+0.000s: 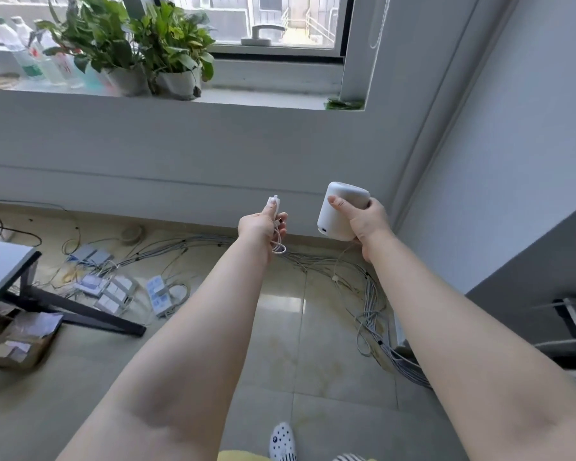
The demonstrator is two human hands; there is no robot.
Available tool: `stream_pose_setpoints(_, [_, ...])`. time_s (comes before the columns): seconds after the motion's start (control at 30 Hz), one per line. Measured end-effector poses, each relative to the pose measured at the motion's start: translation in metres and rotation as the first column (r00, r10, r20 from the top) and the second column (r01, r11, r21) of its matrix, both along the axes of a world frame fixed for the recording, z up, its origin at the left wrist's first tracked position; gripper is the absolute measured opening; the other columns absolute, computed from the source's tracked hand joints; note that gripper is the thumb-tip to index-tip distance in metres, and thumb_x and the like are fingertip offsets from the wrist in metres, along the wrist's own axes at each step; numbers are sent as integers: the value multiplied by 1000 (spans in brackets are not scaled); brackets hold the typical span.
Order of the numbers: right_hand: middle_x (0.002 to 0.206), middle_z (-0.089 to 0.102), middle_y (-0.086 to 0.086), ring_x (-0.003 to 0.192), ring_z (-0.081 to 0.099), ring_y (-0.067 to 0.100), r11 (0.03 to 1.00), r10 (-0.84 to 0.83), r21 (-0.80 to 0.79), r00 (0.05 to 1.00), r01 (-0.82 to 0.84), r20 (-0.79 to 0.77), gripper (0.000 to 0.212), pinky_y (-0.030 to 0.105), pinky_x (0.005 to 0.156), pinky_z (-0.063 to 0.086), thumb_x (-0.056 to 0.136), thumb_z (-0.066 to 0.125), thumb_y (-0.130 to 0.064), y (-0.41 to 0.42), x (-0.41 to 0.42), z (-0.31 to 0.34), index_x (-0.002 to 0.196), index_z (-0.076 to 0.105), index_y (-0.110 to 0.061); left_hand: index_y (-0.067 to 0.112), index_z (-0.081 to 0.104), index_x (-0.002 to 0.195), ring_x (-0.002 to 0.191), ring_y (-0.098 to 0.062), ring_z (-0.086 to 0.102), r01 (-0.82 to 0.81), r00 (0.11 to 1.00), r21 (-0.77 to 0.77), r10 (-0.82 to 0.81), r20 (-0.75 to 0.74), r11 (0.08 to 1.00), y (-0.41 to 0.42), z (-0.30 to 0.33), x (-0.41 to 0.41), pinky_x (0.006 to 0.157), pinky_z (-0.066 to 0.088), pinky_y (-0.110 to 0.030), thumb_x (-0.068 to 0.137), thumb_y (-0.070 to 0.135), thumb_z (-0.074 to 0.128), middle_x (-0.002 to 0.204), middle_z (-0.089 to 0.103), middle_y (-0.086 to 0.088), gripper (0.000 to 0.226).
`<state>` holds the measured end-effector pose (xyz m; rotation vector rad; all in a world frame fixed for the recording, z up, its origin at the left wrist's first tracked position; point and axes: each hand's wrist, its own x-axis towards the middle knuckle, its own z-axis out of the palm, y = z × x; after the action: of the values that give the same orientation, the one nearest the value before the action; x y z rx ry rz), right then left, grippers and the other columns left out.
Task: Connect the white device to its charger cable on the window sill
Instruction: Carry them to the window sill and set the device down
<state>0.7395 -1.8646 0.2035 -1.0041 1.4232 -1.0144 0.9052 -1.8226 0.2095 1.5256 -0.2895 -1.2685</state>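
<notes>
White cable [277, 242] plug sits pinched in the left hand [262, 224], its slack looping below the fist. Just beside it, apart, the right hand [366, 222] wraps the white device [338, 211], port facing down-left. Both hang below the window sill [253, 98], where potted plants [140, 48] stand. The cable's far end is hidden.

Bright daylight enters through the window [273, 24], overexposing its upper left corner. The tiled floor [330, 327] carries a pale glare patch. Shadows are soft. Wide-angle distortion bends wall lines; fine detail looks slightly soft throughout.
</notes>
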Motion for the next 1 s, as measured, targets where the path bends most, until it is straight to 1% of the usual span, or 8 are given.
stream_pose_setpoints(0.03, [114,64,-1,104,61,22,1000,1,6,1000,-1,-1,87,44,88,55,43,81,-59,-12,7,0,117,56,-19,12,59,77,57,-12,53,-4,1000,5,4,-6,1000,-12,-1,7,53,47,-18,89,39,61,78,66,1,30])
stream_pose_setpoints(0.1, [117,63,1,104,61,23,1000,13,11,1000,-13,18,81,40,85,55,54,83,-52,-33,18,-2,121,55,-17,11,59,75,59,-13,53,-4,1000,16,4,-19,1000,-34,-4,17,57,47,-20,88,39,62,79,66,0,31])
stream_pose_setpoints(0.17, [119,62,3,103,60,22,1000,15,15,1000,-15,26,72,35,76,51,64,83,-43,-58,28,-4,123,53,-15,11,59,74,59,-13,52,-1,1000,26,2,-23,1000,-56,-6,29,56,46,-22,88,39,61,79,66,1,31])
stream_pose_setpoints(0.3, [117,61,1,99,59,20,999,31,16,999,-31,30,68,30,69,47,68,81,-40,-106,50,-5,124,52,-15,13,59,75,57,-13,51,-13,1000,14,13,-24,1000,-101,-6,55,52,45,-23,89,39,61,77,65,1,29])
stream_pose_setpoints(0.43, [116,63,1,102,61,20,998,59,16,998,-60,7,66,35,78,52,66,82,-42,-158,74,-15,121,55,-16,15,59,75,59,-12,53,-58,998,0,58,-12,998,-147,-12,77,53,46,-18,89,37,61,77,65,0,26])
stream_pose_setpoints(0.57, [116,64,2,104,62,22,996,78,37,997,-77,-3,68,45,90,54,62,83,-43,-215,96,-29,118,55,-16,18,60,77,57,-10,53,-41,999,55,40,15,998,-200,-19,94,56,48,-22,88,43,60,79,65,4,27])
stream_pose_setpoints(0.83, [118,63,3,105,62,23,992,126,36,992,-125,-26,72,38,80,54,61,84,-45,-335,127,-23,120,54,-16,18,61,78,55,-10,52,-104,994,45,105,-25,994,-309,-13,125,53,48,-17,88,41,61,79,66,2,25])
stream_pose_setpoints(1.0, [116,64,1,103,63,22,989,144,44,989,-142,-40,83,44,88,55,46,82,-53,-380,148,-18,116,56,-18,15,60,82,56,-9,54,-112,994,30,113,-12,993,-353,-14,146,52,50,-16,89,40,59,86,68,0,26])
